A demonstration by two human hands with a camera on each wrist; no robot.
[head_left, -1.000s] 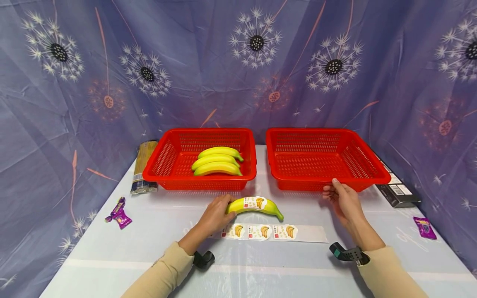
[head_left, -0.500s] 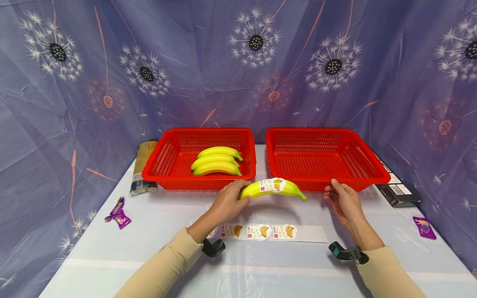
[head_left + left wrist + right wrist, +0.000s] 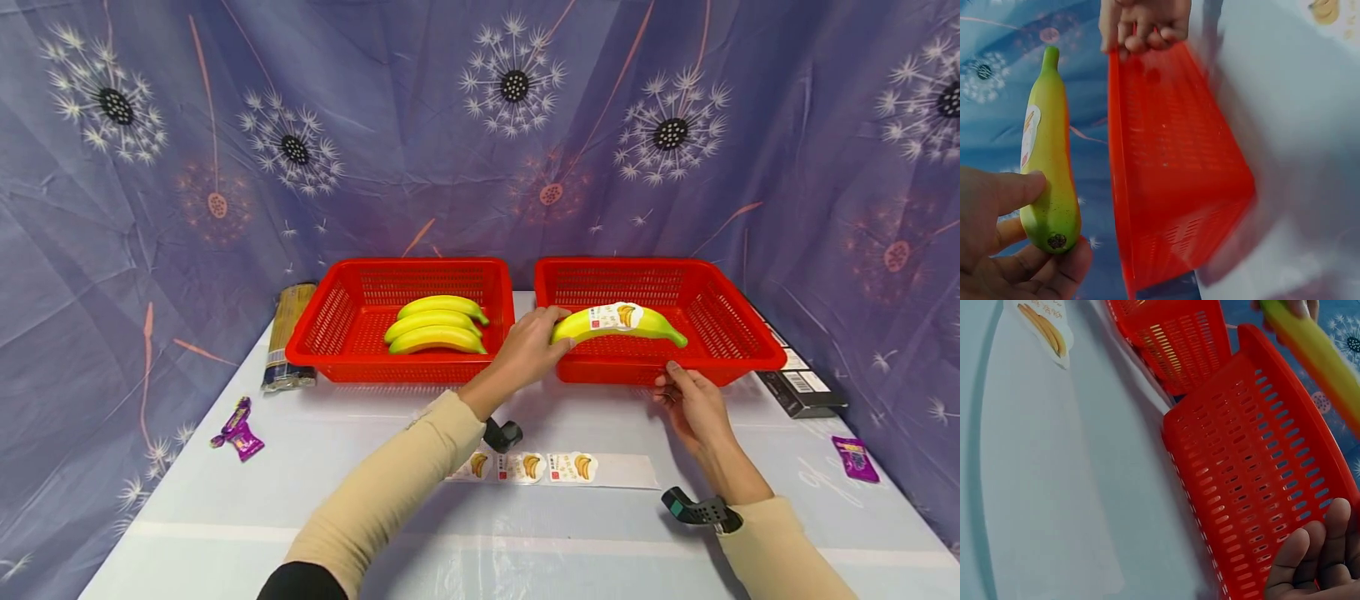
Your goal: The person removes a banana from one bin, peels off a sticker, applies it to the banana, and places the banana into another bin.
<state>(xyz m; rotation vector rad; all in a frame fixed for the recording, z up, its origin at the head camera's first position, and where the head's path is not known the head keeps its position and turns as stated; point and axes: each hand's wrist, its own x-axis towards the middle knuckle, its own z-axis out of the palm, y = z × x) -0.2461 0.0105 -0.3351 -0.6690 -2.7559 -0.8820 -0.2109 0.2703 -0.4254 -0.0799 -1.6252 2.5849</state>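
**Labelled banana hovering over the right basket**

A pale table (image 3: 225, 517) is carrying two red baskets side by side against a patterned cloth backdrop (image 3: 150, 167). The left basket (image 3: 330, 329) is holding three unlabelled bananas (image 3: 435, 327) lying in a row. The right basket (image 3: 735, 333) is showing only its bare mesh floor, so nothing is resting inside it so far.

The left hand (image 3: 528, 350) is gripping the stem end of a labelled banana (image 3: 622, 321), thumb and fingers wrapped round it, and is holding it in the air above the right basket's near-left part, not touching the floor. The right hand (image 3: 693, 400) is resting against that basket's front wall, its fingers curled over the rim.

A sticker strip (image 3: 555, 467) with three banana stickers is lying on the table in front of the baskets.

By my reading, one banana is stickered and nearly delivered; three bananas and three stickers are waiting.

A pasta packet (image 3: 288, 337), purple wrappers (image 3: 240, 429) and a dark box (image 3: 798, 383) are lying at the edges.
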